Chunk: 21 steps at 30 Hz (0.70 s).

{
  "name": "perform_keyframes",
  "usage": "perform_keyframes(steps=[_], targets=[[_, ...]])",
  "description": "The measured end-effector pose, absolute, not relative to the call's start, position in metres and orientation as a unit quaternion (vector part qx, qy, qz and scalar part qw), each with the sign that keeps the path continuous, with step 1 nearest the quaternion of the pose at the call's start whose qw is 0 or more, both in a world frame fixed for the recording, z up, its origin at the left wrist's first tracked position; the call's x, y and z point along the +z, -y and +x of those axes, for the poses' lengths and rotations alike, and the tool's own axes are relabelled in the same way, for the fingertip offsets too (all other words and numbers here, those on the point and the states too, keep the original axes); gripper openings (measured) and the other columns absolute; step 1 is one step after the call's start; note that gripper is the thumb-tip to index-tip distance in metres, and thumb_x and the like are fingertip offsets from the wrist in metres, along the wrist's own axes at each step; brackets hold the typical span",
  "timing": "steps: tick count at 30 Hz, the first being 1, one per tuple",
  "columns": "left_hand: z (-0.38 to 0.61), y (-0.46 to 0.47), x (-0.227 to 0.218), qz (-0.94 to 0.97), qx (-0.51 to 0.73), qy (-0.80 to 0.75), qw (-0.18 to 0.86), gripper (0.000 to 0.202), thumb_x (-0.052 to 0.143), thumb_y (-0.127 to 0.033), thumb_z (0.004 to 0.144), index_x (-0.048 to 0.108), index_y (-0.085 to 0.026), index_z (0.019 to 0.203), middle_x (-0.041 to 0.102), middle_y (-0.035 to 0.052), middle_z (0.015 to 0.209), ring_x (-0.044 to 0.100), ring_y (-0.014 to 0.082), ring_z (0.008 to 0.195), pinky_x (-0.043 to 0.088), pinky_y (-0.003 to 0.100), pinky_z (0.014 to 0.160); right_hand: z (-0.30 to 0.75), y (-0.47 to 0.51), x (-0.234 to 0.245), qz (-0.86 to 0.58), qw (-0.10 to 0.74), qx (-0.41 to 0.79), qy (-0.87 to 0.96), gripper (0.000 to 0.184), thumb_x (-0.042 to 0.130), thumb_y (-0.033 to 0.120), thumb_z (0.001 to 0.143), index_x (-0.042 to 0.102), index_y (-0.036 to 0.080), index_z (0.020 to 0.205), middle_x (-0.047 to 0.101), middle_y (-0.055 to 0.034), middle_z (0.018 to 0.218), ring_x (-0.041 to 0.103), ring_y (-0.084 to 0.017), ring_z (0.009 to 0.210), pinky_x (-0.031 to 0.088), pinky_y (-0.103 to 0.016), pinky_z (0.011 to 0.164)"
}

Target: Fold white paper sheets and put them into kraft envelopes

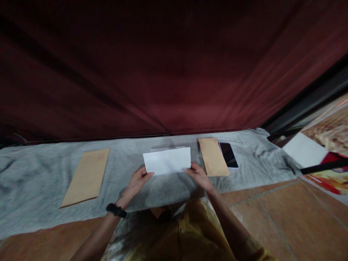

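A folded sheet of white paper (167, 161) is held up level between my two hands, above the grey cloth. My left hand (138, 180) pinches its lower left corner, thumb in front and fingers behind. At the lower right corner, my right hand (198, 175) grips the sheet in the same way. Behind its top edge shows a strip of another white paper (168, 148); whether the two touch I cannot tell. Just right of my right hand lies a stack of brown envelopes (214, 156). Farther left, a brown envelope (87, 177) lies flat, with faint reddish print near its top corner.
A phone (228, 155) with a dark screen lies beside the brown stack. The grey cloth (255, 163) covers the surface, with a dark red curtain (174, 90) hanging behind. Tiled floor (288, 210) shows in front. At the far right are a dark bar and a white sheet (305, 150).
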<state>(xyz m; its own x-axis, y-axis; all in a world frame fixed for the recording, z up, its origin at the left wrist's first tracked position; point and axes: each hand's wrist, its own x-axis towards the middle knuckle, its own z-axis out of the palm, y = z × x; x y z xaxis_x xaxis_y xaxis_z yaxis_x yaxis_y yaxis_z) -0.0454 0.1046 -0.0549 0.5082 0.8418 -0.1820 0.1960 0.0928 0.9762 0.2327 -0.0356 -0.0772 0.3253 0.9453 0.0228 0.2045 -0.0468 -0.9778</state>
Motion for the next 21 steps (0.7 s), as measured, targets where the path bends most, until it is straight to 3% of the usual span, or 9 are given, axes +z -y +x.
perform_keyframes(steps=[3, 10, 16, 21], targets=[[-0.041, -0.103, -0.052, 0.649, 0.307, -0.448, 0.533, 0.045, 0.073, -0.061, 0.074, 0.063, -0.019, 0.088, 0.072, 0.0024, 0.081, 0.066, 0.0207, 0.08, 0.053, 0.033, 0.076, 0.233, 0.041, -0.072, -0.644, 0.5, 0.331, 0.474, 0.033, 0.063, 0.048, 0.087, 0.071, 0.02, 0.102, 0.076, -0.0068, 0.105, 0.069, -0.024, 0.099, 0.054, -0.038, 0.091], [-0.035, -0.104, 0.008, 0.698, 0.407, -0.46, 0.37, 0.031, 0.065, -0.052, 0.085, 0.059, -0.022, 0.091, 0.067, -0.0014, 0.08, 0.061, 0.0159, 0.075, 0.047, 0.025, 0.071, 0.231, 0.035, -0.002, -0.649, 0.549, 0.22, 0.478, 0.03, 0.058, 0.049, 0.094, 0.063, 0.021, 0.087, 0.064, 0.0008, 0.076, 0.059, -0.017, 0.074, 0.047, -0.026, 0.068], [-0.03, -0.113, 0.077, 0.646, 0.481, -0.416, 0.423, 0.034, 0.074, -0.048, 0.078, 0.055, -0.022, 0.087, 0.058, -0.0061, 0.068, 0.053, 0.0109, 0.061, 0.042, 0.021, 0.059, 0.233, 0.02, 0.053, -0.59, 0.629, 0.233, 0.45, 0.027, 0.062, 0.049, 0.091, 0.059, 0.022, 0.086, 0.057, 0.0036, 0.072, 0.051, -0.013, 0.066, 0.042, -0.023, 0.061], [-0.019, -0.131, 0.042, 0.621, 0.428, -0.448, 0.481, 0.034, 0.073, -0.048, 0.073, 0.055, -0.021, 0.083, 0.059, -0.006, 0.065, 0.051, 0.0103, 0.056, 0.041, 0.021, 0.054, 0.229, -0.008, 0.014, -0.605, 0.631, 0.248, 0.418, 0.029, 0.061, 0.049, 0.087, 0.059, 0.021, 0.085, 0.059, 0.0035, 0.072, 0.053, -0.013, 0.067, 0.043, -0.023, 0.062]])
